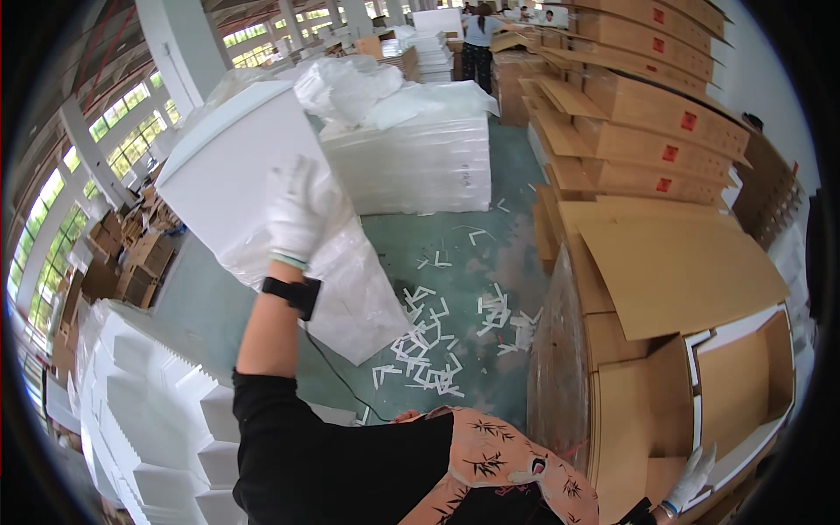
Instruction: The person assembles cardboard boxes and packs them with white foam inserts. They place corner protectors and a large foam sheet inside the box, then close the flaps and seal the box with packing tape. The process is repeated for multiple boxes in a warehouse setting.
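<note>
My left hand, in a white glove, is raised in front of a tall white stack of foam sheets partly wrapped in clear plastic. Its fingers are stretched and somewhat blurred; whether they touch the stack I cannot tell. At the lower right, my right hand, also gloved in white, lies with fingers extended by the edge of an open cardboard box. White strips line that box's rim. I see nothing held in either hand.
Flat cartons are piled high at the right. Beyond the floor's scattered white L-shaped scraps stands a plastic-wrapped block. Stepped white foam pieces fill the lower left. A cable crosses the floor; a person stands far back.
</note>
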Tool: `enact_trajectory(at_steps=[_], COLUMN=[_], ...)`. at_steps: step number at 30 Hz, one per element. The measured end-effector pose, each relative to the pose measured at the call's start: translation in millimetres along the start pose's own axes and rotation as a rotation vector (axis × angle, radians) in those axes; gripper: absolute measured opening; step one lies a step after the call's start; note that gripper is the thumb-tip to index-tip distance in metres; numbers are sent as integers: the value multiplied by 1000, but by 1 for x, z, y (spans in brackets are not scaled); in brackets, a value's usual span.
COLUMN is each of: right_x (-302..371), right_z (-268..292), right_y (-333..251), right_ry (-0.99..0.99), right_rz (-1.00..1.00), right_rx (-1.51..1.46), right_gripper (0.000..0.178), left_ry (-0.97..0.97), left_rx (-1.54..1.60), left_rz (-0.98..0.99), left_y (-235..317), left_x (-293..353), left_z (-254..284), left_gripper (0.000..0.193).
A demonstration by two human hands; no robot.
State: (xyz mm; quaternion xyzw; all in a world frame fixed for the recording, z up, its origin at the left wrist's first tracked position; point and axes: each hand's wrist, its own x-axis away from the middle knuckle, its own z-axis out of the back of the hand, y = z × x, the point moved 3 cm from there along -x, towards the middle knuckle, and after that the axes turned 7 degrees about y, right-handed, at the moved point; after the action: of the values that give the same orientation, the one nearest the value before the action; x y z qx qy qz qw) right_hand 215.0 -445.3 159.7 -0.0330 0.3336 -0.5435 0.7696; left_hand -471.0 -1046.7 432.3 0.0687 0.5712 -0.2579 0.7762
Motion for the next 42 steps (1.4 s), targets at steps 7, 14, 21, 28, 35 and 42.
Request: enact_trajectory(at_steps=[7,14,21,28,35,42], right_x=[43,112,111,117,114,113], right_z=[-80,-87,-71,-66,-66,-40], right_y=[-296,-452,-498,-515,-518,-555], right_ry=[-195,-356,-302,-327,-342,-440], right_rz=[517,694,826,872,894,913], right_rx=[-179,-346,-356,-343,-336,-521], right_gripper=[52,51,53,50,51,49], left_ry=[-143,-217,106,-149,44,143], left_rx=[-920,-569,-530,-468,-308,148], left_rz=[425,459,264,510,-47,-501], left_y=[-267,-349,-341,-364,-275,-88], left_x=[-49,-39,-26,-29,-60,-81], left_z=[87,104,94,96,85,89], left_gripper=[74,46,46,40,17,42])
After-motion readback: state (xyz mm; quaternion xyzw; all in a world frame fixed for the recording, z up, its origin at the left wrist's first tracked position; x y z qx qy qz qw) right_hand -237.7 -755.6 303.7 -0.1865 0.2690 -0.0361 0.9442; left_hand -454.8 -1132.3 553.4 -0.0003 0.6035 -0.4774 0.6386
